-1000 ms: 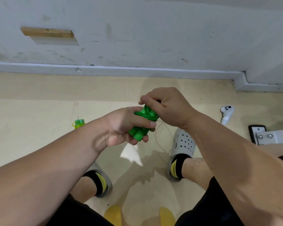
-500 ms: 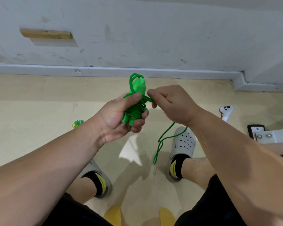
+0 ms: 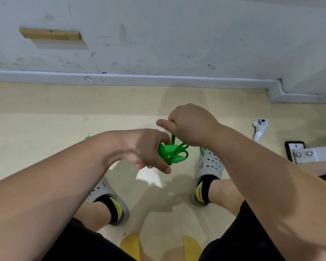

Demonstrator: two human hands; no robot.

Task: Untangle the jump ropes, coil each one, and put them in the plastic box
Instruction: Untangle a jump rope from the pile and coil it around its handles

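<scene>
- I see the left hand (image 3: pixel 149 147) gripping the green plastic jump rope (image 3: pixel 174 153), which is wound into a tight bundle. Fingers and thumb curl round the bundle's left end.
- The bundle is held in the air between the two hands, above the beige floor (image 3: pixel 45 119) and roughly over the gap between the grey perforated clogs (image 3: pixel 211 164).
- The right hand (image 3: pixel 190 125) is just above and right of the bundle, fingers curled into a fist. One green strand runs up from the bundle into it, so I read it as pinching the cord. The contact point is hidden under the hand.
- A small green object (image 3: pixel 87 137) on the floor pokes out behind the left forearm. It is too hidden to identify.
- A white handheld controller (image 3: pixel 260 127) lies on the floor at right, near the wall corner.
- A white metal bracket with bolts (image 3: pixel 309 153) is just beside the controller, at the right edge.
</scene>
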